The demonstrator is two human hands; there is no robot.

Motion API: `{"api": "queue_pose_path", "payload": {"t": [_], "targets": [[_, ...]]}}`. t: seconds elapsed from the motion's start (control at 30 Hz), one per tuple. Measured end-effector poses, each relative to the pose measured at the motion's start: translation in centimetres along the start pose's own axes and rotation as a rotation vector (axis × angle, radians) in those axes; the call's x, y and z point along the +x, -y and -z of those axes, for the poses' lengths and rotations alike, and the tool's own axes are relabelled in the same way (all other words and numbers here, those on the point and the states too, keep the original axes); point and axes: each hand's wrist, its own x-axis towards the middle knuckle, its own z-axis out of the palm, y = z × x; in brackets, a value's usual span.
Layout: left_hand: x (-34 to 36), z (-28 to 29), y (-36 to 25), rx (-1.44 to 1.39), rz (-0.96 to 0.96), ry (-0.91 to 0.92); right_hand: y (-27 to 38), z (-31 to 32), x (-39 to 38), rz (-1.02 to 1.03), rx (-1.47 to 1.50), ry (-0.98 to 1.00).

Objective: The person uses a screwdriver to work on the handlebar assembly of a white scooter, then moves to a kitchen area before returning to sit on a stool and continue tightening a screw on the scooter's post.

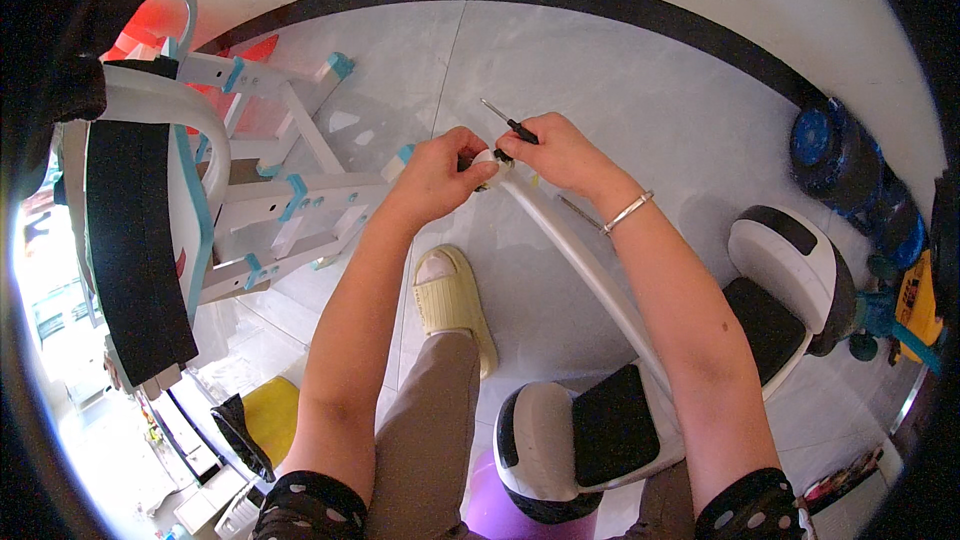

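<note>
In front of me, my left hand is closed around the white end piece of a long white post. Tucked in my right hand is a small screwdriver, its black handle against the fingers and its metal shaft pointing up and left. The right fingertips also pinch at a small black part on the post's end; my fingers partly hide it. Down to the right, the post joins a white self-balancing scooter with black foot pads and rounded wheel covers, near my legs.
A white folding stepladder with light blue joints stands at left. Blue water jugs and a yellow-and-teal item are by the right wall. A purple round object sits under the scooter. My slippered foot rests on grey tiles.
</note>
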Motion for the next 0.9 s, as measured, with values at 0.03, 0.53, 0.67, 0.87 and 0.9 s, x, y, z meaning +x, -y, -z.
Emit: {"api": "queue_pose_path", "payload": {"t": [0.03,0.53,0.67,0.87,0.9], "targets": [[0.1,-0.1,0.2,0.007,-0.017,-0.010,0.3,0.0,0.0,0.052,-0.083,-0.045],[0.3,-0.4,0.5,0.013,-0.010,-0.032,2.8,-0.4,0.7,-0.038,-0.527,-0.066],[0.4,0.0,0.3,0.021,-0.038,0.008,2.4,3.3,0.7,-0.280,0.121,0.096],[0.4,0.8,-1.7,0.459,-0.067,0.100,0.2,1.0,0.7,-0.129,0.005,0.031],[0.6,0.6,-1.5,0.459,-0.066,0.103,0.1,1.1,0.7,-0.131,0.008,0.033]]}}
